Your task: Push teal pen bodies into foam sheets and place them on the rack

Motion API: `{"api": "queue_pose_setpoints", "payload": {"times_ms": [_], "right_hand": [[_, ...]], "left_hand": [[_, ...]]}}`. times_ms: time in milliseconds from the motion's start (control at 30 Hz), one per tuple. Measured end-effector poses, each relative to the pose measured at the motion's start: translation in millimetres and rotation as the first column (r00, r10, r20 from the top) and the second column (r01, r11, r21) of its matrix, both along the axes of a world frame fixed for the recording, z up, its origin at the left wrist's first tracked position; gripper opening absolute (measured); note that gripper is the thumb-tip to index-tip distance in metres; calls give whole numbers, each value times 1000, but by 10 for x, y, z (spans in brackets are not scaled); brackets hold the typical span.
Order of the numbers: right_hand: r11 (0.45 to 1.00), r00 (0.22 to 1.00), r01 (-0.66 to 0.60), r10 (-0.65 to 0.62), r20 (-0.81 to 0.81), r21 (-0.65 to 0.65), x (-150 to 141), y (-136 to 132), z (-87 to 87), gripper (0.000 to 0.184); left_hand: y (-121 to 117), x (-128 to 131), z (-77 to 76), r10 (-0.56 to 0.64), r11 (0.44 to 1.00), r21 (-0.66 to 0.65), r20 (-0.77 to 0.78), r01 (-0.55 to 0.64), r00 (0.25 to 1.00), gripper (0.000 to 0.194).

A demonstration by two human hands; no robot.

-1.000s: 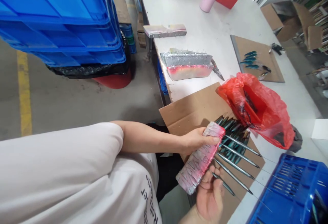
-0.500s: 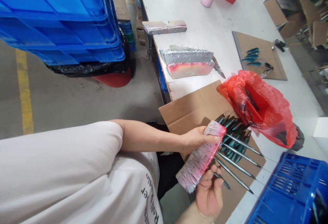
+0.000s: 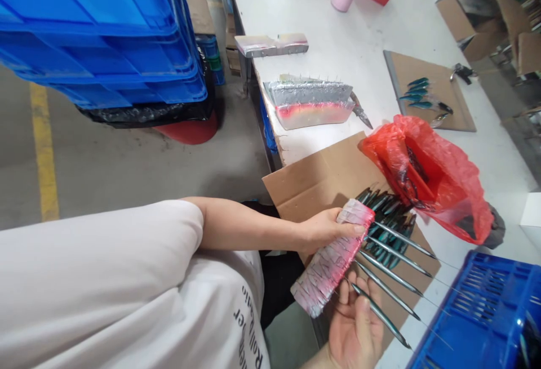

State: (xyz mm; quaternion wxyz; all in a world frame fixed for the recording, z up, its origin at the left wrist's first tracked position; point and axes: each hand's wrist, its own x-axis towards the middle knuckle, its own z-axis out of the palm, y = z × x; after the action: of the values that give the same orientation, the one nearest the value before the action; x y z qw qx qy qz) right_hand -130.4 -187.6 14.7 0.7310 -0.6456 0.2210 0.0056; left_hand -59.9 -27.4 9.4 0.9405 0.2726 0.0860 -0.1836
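Note:
My left hand (image 3: 323, 231) is closed around a pink-and-grey block (image 3: 333, 262) wrapped in tape, its thumb lying on top. From the block's red edge, several slim, pointed, shiny fishing lures (image 3: 391, 273) stick out side by side, some with fine wires at their tips. Below them my right hand (image 3: 355, 332), palm up, pinches another dark green lure (image 3: 380, 315) between thumb and fingers. That lure's near end lies close to the block's lower edge; whether it touches I cannot tell. A pile of similar lures (image 3: 386, 205) rests on the cardboard (image 3: 313, 180) behind the block.
A red plastic bag (image 3: 456, 177) stands beyond the pile, and a blue crate (image 3: 477, 296) is at lower right. More spiked blocks (image 3: 313, 115) and pliers (image 3: 360, 111) lie on the white table (image 3: 321, 25). Farther off, a board (image 3: 456, 98) carries several teal lures. Stacked blue bins (image 3: 105, 59) rise at left.
My right hand has shifted slightly right, bringing the lure in it out from beside the block, so more of its length shows. My left hand and the block have hardly moved.

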Motion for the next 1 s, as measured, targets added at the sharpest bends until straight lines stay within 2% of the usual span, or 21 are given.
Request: {"api": "queue_pose_setpoints", "payload": {"times_ms": [233,433,700,1000], "right_hand": [[991,998,29,-35,-47,-130,20,67,70,29],[987,993,84,-93,-68,-135,45,179,91,30],[992,993,43,-56,-108,-115,31,205,105,29],[987,993,94,-102,-60,-133,8,253,57,31]], "left_hand": [[-47,4,-64,9,1000,-5,-2,-9,1000,31],[-78,-4,-86,55,998,-17,-7,-56,998,32],[-70,-18,-66,84,996,-23,-1,-84,996,36],[-58,-21,-48,88,995,-45,13,-87,996,38]]}}
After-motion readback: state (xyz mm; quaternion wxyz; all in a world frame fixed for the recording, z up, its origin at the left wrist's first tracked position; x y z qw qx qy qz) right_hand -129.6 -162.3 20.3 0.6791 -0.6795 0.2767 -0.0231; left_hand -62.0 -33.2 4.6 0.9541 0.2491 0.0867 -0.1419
